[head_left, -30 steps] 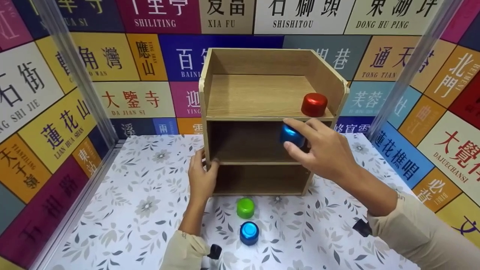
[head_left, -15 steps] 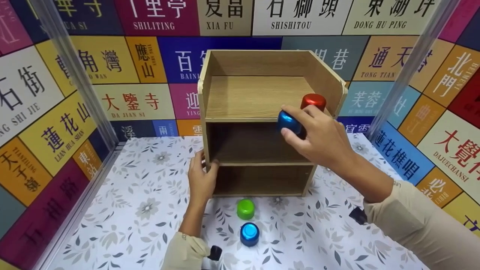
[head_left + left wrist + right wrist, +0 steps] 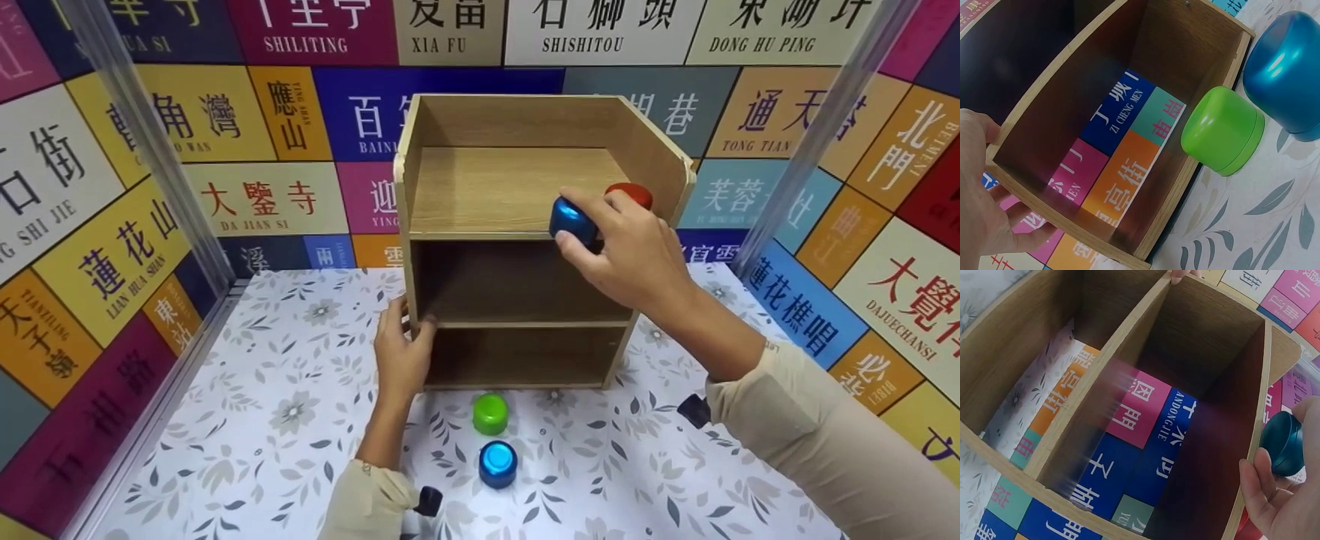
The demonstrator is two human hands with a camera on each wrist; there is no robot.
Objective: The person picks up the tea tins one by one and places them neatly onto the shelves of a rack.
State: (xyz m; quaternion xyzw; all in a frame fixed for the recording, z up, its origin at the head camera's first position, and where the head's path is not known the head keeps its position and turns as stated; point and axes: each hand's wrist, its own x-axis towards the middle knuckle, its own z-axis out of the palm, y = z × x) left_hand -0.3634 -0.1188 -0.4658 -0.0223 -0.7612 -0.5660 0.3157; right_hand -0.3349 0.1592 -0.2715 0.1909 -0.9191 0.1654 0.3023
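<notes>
My right hand [image 3: 634,247] pinches a small, metallic blue, round canister [image 3: 570,219] between thumb and fingers. It overlaps the front edge of the top board of the wooden shelf [image 3: 517,326]. Just behind the hand, a red canister [image 3: 628,195] stands on that board, partly covered by it. In the right wrist view the held canister [image 3: 1283,443] shows beside the board's edge. My left hand [image 3: 401,349] grips the shelf's left side panel, thumb at the front edge and fingers around the outside, as the left wrist view also shows.
Before the shelf, a green canister [image 3: 490,414] stands on the flower-patterned tablecloth [image 3: 292,412], with a second blue canister [image 3: 498,464] nearer me. Two compartments open to the front below the top board. Walls with coloured lettered panels [image 3: 255,199] and metal posts [image 3: 810,150] surround the table.
My right hand has lifted the blue canister from in front of the middle compartment up to the top board's edge, slightly leftward. My left hand has stayed on the shelf's side.
</notes>
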